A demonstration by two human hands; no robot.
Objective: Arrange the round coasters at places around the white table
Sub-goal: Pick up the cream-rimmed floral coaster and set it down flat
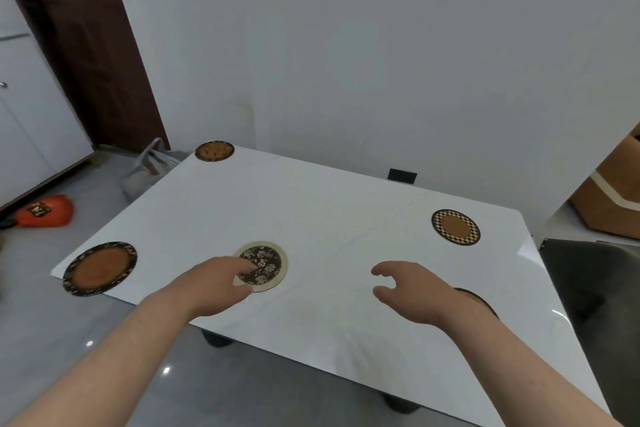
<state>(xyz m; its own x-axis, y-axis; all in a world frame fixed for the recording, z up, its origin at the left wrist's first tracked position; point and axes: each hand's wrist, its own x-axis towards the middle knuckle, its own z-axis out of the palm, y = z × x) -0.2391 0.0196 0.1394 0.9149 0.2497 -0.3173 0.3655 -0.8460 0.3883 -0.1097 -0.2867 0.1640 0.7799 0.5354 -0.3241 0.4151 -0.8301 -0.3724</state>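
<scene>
Five round coasters show on the white table (311,218) as I lay out the places. One with a dark rim and amber centre (214,150) sits at the far left corner, a larger one of like colours (99,269) overhangs the near left corner, and a chequer-rimmed one (455,227) lies toward the right edge, short of the far right corner. My left hand (214,284) rests its fingertips on the near side of a floral coaster with a cream rim (263,265), which lies by the near edge, left of the middle; the fingers are loosely together and pressing down, not pinching it. My right hand (412,291) hovers above the bare top, fingers and thumb curled apart, holding nothing. Just behind my right wrist the rim of a fifth coaster (479,298) peeps out near the right edge, mostly hidden. By my reckoning the job is well along: three places look settled, the floral piece seems to need a last nudge into position, and the hidden one I cannot judge
</scene>
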